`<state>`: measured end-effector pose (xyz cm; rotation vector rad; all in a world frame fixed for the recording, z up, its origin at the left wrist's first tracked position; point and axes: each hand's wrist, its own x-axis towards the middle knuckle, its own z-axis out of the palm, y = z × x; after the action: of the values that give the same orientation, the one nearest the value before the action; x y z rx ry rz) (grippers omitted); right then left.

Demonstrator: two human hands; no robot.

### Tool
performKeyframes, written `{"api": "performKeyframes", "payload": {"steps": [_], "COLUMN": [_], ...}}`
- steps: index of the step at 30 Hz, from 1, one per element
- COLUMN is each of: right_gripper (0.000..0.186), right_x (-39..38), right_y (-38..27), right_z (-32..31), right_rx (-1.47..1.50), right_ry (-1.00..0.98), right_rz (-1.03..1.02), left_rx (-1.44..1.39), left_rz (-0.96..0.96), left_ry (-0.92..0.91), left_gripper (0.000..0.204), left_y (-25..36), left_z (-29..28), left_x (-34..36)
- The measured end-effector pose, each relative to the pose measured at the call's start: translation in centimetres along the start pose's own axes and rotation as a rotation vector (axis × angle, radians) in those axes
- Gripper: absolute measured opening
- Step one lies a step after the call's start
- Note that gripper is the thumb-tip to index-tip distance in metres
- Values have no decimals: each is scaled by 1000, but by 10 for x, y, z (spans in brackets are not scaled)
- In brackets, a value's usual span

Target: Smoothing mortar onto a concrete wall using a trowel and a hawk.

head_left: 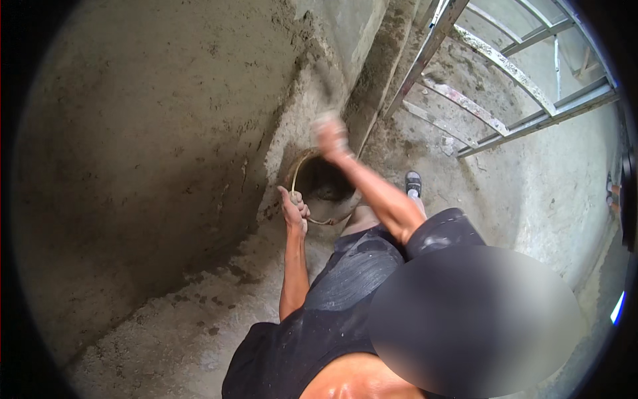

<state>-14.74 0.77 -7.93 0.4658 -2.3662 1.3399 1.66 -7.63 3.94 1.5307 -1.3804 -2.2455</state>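
Note:
My left hand [294, 207] is closed on the pale handle [294, 176] of a bucket [345, 207] hanging in front of my legs. The bucket's dark inside holds some grey material, too shadowed to make out. My right hand [330, 136] is raised above the bucket's rim, fingers closed on a dark hand tool [324, 86] that is smeared by motion, so its shape is unclear. Just beyond the tool is a strip of rough, freshly daubed-looking grey mortar [306, 93] along the wall.
Grey rendered walls [133, 133] surround me. A metal ladder-like frame [518, 86] stands at the upper right. My sandalled foot [413, 183] is on the stained concrete floor [438, 193]. At the far right edge, a foot and bare leg [611, 189] show, small and distorted.

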Motion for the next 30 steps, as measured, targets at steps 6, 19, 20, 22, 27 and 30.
{"api": "performKeyframes", "payload": {"steps": [6,19,20,22,27,30], "right_gripper": [36,41,40,33,19,22], "right_x": [-5,-14,-15,-14,-8,13], "right_y": [-155,35,40,43,63,86], "right_z": [-87,-201,-194,-180,-165,-182], "right_rx": [631,-248,-228,-182,-150,-102], "right_ry": [-652,-1428,-1434,-1433,-1408,-1465], "right_rz": [384,76,9,-83,-290,-329], "left_rx": [38,197,209,248,390,373], "left_rz": [108,-26,-5,28,168,198], "left_ry": [134,104,105,140,212,268], "left_gripper": [54,45,45,45,54,55], "left_y": [-31,-45,-44,-49,-67,-72], "left_z": [-24,16,22,32,67,105], "left_x": [0,-8,-7,-17,-26,-35]}}
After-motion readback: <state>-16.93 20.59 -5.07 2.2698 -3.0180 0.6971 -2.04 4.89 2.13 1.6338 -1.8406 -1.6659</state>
